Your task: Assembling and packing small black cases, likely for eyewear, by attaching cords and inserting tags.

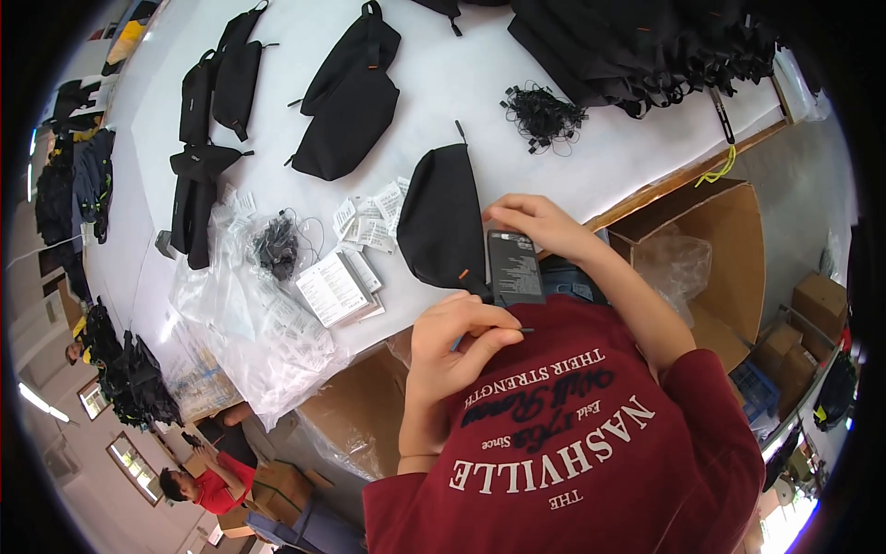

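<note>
A black pouch bag (pixel 441 217) lies at the table's near edge with its zip pull pointing away from me. Beside its right side is a black hang tag (pixel 514 268) with pale print. My right hand (pixel 533 220) is closed at the tag's top end, its fingertips by the bag's edge. Just below the bag's near end, my left hand (pixel 461 334) pinches a thin black piece (pixel 526 330) that sticks out past the thumb; its other end is hidden. To the left lie stacked white printed cards (pixel 337 288) and loose white labels (pixel 369 220).
More black bags (pixel 346 125) lie across the white table (pixel 461 83), with a large pile (pixel 637 46) at far right. Tangled black tag strings (pixel 543 117) lie nearby. Clear plastic bags (pixel 249 314) hang over the left edge. An open carton (pixel 711 249) stands at right. Another person (pixel 221 485) sits at lower left.
</note>
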{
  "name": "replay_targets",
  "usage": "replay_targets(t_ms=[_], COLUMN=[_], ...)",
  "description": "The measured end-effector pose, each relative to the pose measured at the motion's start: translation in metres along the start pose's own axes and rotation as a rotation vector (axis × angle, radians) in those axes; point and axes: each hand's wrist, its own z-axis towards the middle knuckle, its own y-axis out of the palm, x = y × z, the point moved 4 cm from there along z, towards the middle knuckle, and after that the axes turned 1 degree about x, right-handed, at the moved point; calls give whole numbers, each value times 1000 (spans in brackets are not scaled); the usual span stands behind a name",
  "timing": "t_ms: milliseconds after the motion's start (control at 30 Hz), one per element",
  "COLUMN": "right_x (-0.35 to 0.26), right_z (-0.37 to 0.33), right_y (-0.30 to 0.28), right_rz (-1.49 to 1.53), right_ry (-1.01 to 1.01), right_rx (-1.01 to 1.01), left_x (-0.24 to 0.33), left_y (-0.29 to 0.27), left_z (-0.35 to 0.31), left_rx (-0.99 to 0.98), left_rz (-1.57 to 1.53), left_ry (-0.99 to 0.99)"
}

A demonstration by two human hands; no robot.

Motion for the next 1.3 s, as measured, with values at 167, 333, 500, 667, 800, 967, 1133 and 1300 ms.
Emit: replay_targets(t_ms=[167,333,500,667,800,967,1133,1300], right_x=[2,-31,-102,-125,-124,-122,-121,-119], right_z=[15,10,-26,-41,-44,-44,-44,-45], right_y=[20,21,24,27,25,27,31,34], right_rz=[250,179,-362,-541,-509,-505,-538,-533], right_ry=[121,-45,-371,-470,-498,-497,-452,-441], right_rx=[-156,-174,-188,-142,-131,-173,-240,-252], left_x=[5,6,-3,-7,-5,-11,-8,-8], left_y=[17,9,-19,-27,-27,-27,-26,-26], left_z=[4,4,15,5,5,5,3,2], left_rx=[-156,-168,104,123,70,-32,-51,-50], left_rz=[22,44,783,940,945,860,897,835], left_ry=[28,33,250,353,397,439,435,441])
